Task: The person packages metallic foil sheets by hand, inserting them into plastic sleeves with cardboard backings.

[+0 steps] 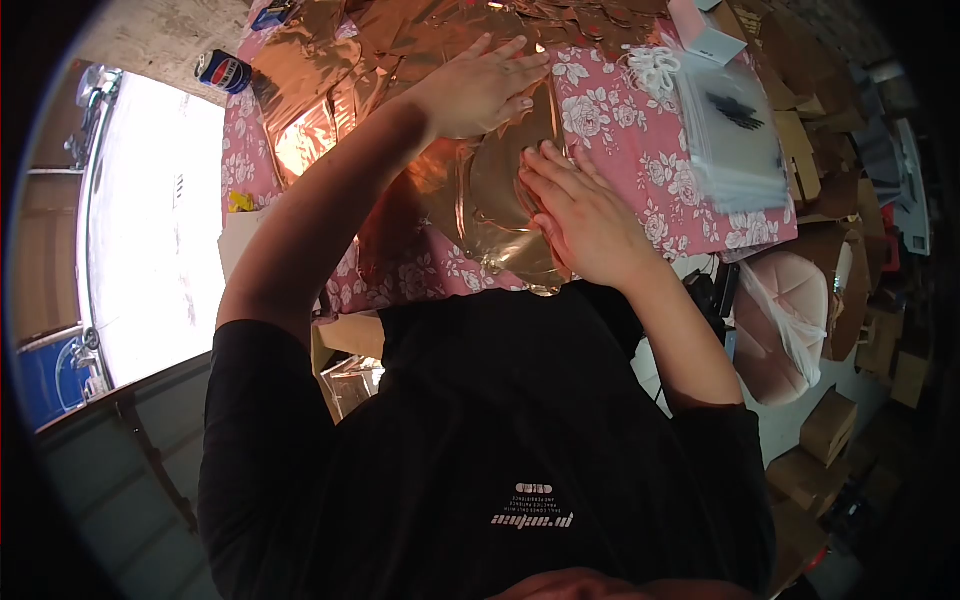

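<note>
A shiny copper-gold foil sheet [460, 205] lies wrinkled over the table, its near end close to my body. My left hand [480, 88] rests flat on the far part of the foil, fingers stretched to the right. Lower and to the right, my right hand [588, 218] lies along the foil's right edge with its fingers extended up and to the left. Neither hand is wrapped around anything. More crumpled foil [330, 75] spreads across the far left of the table.
A pink rose-patterned cloth [655, 185] covers the table. To the right are clear plastic bags [735, 150], a bundle of white cord [652, 72] and a small white box [706, 35]. A blue can [222, 72] lies at the left. A padded chair [775, 335] and cardboard boxes [815, 460] stand right.
</note>
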Demonstrator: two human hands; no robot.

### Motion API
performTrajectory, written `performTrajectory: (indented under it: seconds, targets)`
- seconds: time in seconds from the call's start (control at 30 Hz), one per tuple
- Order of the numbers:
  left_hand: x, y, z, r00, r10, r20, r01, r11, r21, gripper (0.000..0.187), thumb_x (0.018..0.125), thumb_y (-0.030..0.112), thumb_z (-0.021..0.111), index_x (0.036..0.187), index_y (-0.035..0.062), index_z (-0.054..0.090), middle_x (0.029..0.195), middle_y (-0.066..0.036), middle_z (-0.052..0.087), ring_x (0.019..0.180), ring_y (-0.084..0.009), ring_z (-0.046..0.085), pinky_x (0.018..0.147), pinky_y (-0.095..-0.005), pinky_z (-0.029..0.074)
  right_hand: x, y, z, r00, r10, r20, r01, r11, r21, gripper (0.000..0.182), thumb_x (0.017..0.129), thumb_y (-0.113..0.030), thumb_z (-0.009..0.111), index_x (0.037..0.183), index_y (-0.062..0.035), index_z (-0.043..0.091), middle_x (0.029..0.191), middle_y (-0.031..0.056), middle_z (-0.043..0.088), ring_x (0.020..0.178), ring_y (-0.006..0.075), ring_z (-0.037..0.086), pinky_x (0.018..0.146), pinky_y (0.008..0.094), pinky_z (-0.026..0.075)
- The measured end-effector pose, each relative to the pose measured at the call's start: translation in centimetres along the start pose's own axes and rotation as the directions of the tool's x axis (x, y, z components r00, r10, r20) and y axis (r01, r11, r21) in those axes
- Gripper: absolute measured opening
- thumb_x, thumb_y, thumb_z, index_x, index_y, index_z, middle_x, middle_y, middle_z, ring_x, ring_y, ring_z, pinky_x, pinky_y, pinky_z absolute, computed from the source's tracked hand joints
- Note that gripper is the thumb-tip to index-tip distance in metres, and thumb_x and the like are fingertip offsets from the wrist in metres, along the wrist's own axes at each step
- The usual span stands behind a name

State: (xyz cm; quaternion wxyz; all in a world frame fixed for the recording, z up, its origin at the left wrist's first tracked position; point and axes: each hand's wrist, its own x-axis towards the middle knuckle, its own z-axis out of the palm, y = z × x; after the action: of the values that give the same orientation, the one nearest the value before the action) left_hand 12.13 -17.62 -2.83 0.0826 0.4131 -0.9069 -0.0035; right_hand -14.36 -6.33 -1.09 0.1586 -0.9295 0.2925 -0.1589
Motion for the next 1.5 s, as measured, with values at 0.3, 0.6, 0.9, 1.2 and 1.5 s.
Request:
performTrajectory:
  seconds: [0.3,0.6,0.9,1.2,1.5]
  targets:
    - [2.1,-1.4,-0.9,0.992,-0.010,-0.126,0.033,0.983,0.182,0.054,0.109,0.034,0.057,0.155,0.0054,0.052,0.164,-0.013,0.048,0.155,-0.0343,0.039,0.127,-0.0568,0.028,0.0,-0.1,0.0,1.000,0.007,-0.003,-0.007,1.000,0.013,0.046,0.099,-0.016,0.069,0.142,-0.0005,0.062,0.160,0.0150,0.052,0.156,0.0318,0.041,0.134,0.0522,0.024]
    - [-7.6,2.0,-8.3,0.747,-0.451,-0.489,0.428,0.888,-0.167,0.036,0.097,0.034,0.076,0.116,0.0035,0.073,0.108,-0.018,0.074,0.104,-0.0392,0.071,0.092,-0.0468,0.057,0.1,-0.1,-0.3,1.000,0.029,0.002,-0.029,0.998,0.046,0.047,0.099,-0.015,0.068,0.144,-0.0022,0.060,0.160,0.0145,0.052,0.156,0.0329,0.041,0.134,0.0529,0.024]
    - [-17.4,6.2,-7.1,0.568,-0.811,-0.139,0.806,0.582,-0.104,0.045,0.096,0.039,0.074,0.111,-0.0036,0.070,0.112,-0.027,0.072,0.109,-0.0453,0.068,0.095,-0.0524,0.055,0.1,-0.2,-0.2,1.000,-0.013,0.005,0.013,1.000,0.026,0.046,0.101,-0.015,0.066,0.143,0.0015,0.061,0.161,0.0152,0.051,0.156,0.0334,0.041,0.134,0.0527,0.023]
    - [-17.1,4.8,-5.6,0.487,-0.873,0.022,0.851,0.469,-0.237,0.037,0.095,0.035,0.076,0.106,0.0002,0.073,0.102,-0.024,0.073,0.104,-0.0422,0.071,0.089,-0.0491,0.057,-0.1,-0.2,-0.1,1.000,-0.016,0.014,0.016,1.000,-0.006,0.049,0.103,-0.016,0.064,0.148,0.0007,0.057,0.162,0.0160,0.050,0.157,0.0332,0.039,0.134,0.0522,0.023]
    - [-18.5,6.8,-5.9,0.513,-0.858,0.011,0.856,0.510,-0.083,0.040,0.096,0.034,0.075,0.108,-0.0041,0.068,0.101,-0.025,0.075,0.099,-0.0424,0.073,0.085,-0.0510,0.057,0.0,-0.3,-0.2,1.000,-0.008,0.010,0.008,1.000,-0.007,0.050,0.102,-0.016,0.066,0.148,0.0000,0.057,0.161,0.0157,0.051,0.156,0.0324,0.039,0.134,0.0519,0.023]
